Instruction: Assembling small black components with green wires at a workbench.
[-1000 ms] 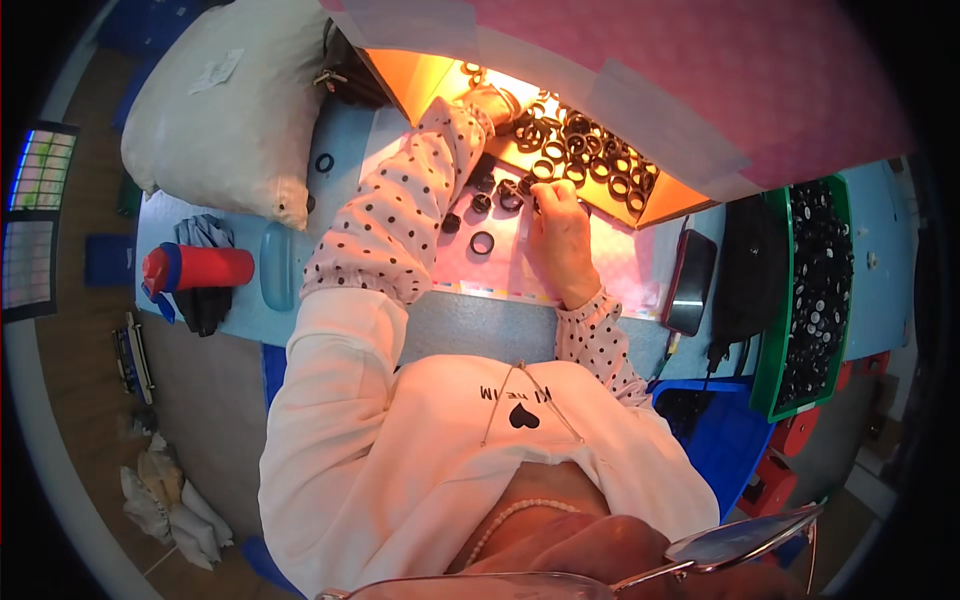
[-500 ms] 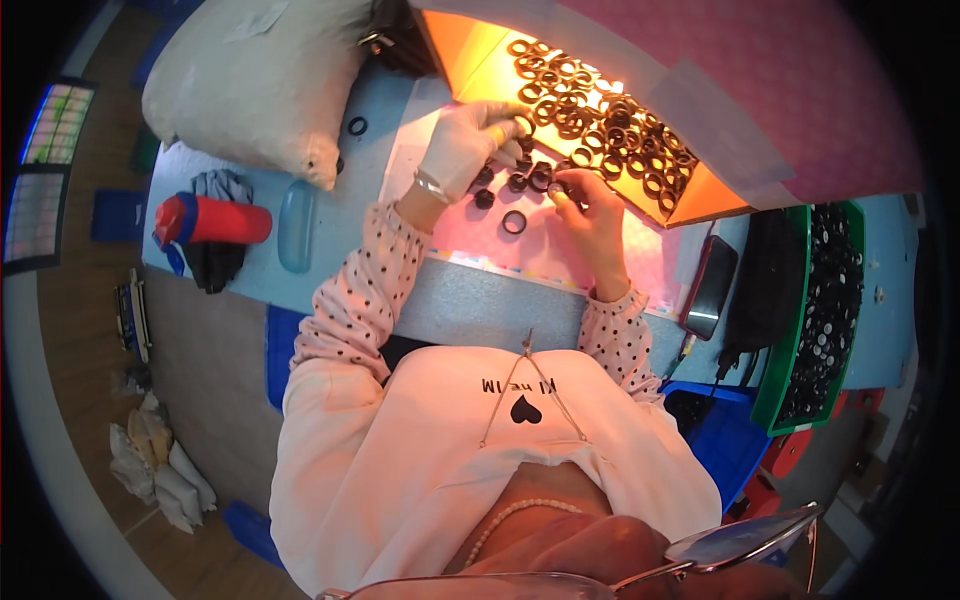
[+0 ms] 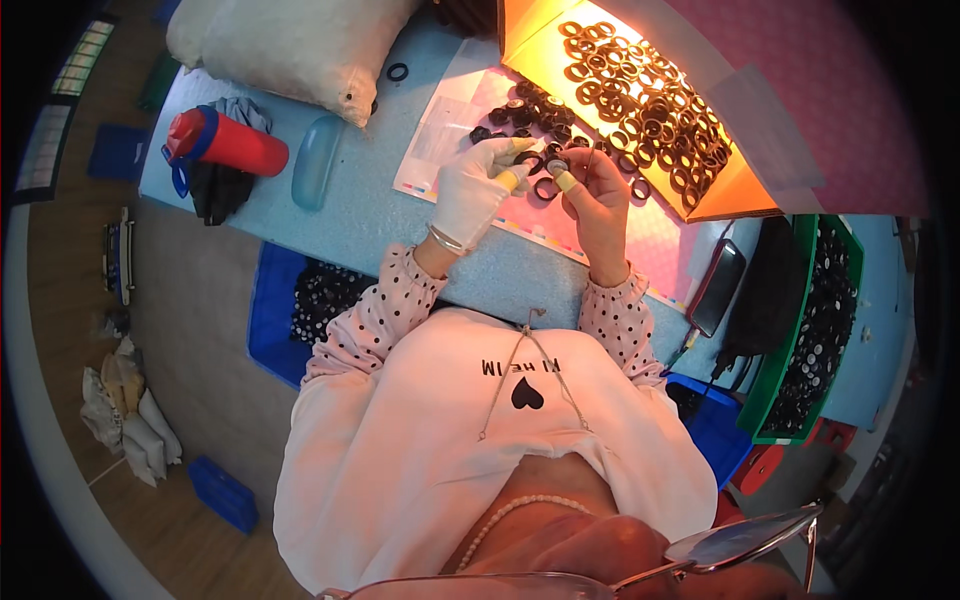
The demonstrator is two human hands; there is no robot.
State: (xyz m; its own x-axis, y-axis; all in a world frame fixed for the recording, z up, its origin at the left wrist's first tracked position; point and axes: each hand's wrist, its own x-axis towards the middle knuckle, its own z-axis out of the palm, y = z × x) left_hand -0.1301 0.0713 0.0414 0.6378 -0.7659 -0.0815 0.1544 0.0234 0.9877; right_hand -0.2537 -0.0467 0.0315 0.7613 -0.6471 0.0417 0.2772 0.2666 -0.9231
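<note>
My left hand (image 3: 478,188) wears a white glove and pinches a black ring (image 3: 527,160) between thumb and fingertips. My right hand (image 3: 597,195) is bare with yellow finger covers and grips a small black ring (image 3: 556,167) right beside the left one. Both hands meet above a pink and white sheet (image 3: 640,245) on the light blue table (image 3: 380,215). Several loose black rings (image 3: 520,118) lie on the sheet just beyond my fingers. Behind them an orange-lit tray (image 3: 720,195) holds a heap of black rings (image 3: 640,105).
A red bottle (image 3: 228,143) on dark cloth, a pale blue case (image 3: 312,175) and a white sack (image 3: 290,45) lie at the left. A phone (image 3: 716,287), a black pouch (image 3: 765,290) and a green bin of rings (image 3: 815,330) stand at the right. Blue crates sit under the table.
Both hands drew back from the loose rings and came together, each pinching a ring. The view has shifted so the table sits higher and nearer the middle.
</note>
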